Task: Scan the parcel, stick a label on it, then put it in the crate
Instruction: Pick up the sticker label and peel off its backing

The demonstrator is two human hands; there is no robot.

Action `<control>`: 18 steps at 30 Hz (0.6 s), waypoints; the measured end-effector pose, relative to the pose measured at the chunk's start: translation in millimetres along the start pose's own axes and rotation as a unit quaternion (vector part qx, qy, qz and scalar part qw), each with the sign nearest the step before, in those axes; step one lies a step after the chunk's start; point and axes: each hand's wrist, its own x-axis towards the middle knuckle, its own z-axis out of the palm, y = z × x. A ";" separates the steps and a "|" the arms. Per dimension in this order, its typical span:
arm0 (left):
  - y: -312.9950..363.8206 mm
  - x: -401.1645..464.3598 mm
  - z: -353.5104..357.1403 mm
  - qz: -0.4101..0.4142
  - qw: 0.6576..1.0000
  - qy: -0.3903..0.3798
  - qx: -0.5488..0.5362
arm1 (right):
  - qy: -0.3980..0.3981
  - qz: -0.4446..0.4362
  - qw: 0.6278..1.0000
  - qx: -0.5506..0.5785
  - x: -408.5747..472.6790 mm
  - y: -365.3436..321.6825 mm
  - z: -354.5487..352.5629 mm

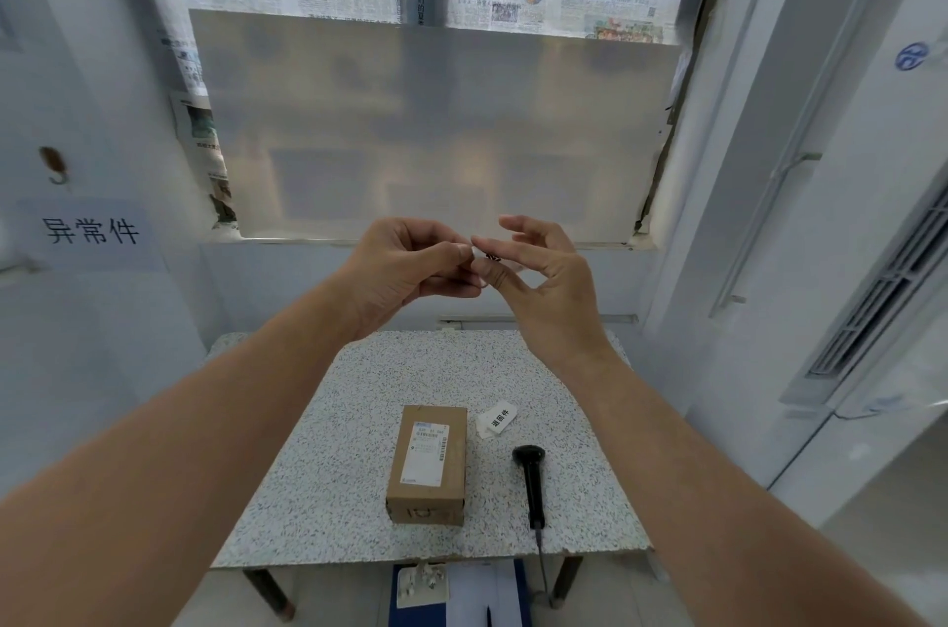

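Left hand (405,262): raised above the far edge of the table, fingers curled in, thumb and forefinger pinched together on one end of a small white label.
Right hand (538,267): raised level with the left, tips nearly touching it; thumb and forefinger closed on the other end of the same label, the other three fingers spread loose and open.
Label in hands (491,257): small white slip with black print, mostly hidden by the fingertips; print not legible. Cannot tell whether backing is attached.
Forearms: both bare, reaching in from the lower corners of the view and converging over the table.
Parcel (428,465): small brown cardboard box, lying flat near the middle of the table, slightly toward the near edge, long side running near-to-far. White shipping label with barcode on its top face. Not touched by either hand.
Spare label (496,419): white slip with black characters, lying on the table just beside the parcel's far right corner.
Scanner (532,483): black handheld unit, lying flat to the right of the parcel, head toward the far edge, handle toward the near edge; its cable runs off the near edge and down.
Table (318,472): speckled white-grey top, dark legs.
Under the near edge: blue crate (397,598), partly visible, holding white items.
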 end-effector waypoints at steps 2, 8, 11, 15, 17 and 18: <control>0.7 -0.1 1.0 0.000 1.000 0.002 0.009 | 0.000 0.002 1.000 -0.001 -0.4 -0.8 -0.9; 2.0 0.9 4.1 0.002 1.000 0.001 0.029 | -0.002 0.004 1.000 -0.003 -1.6 -1.7 -4.4; 1.1 1.9 6.0 0.010 0.999 0.006 0.047 | -0.001 0.009 1.000 -0.002 -2.2 -1.2 -6.3; -0.6 4.0 8.7 0.033 0.996 0.017 0.080 | 0.004 0.017 1.000 -0.010 -3.0 -1.2 -8.4; -0.9 5.1 9.7 0.045 0.994 0.017 0.096 | 0.005 0.019 1.000 -0.016 -4.1 -1.5 -9.0; -0.9 5.6 10.3 0.052 0.993 0.016 0.106 | 0.005 0.018 1.000 -0.020 -4.6 -1.2 -9.4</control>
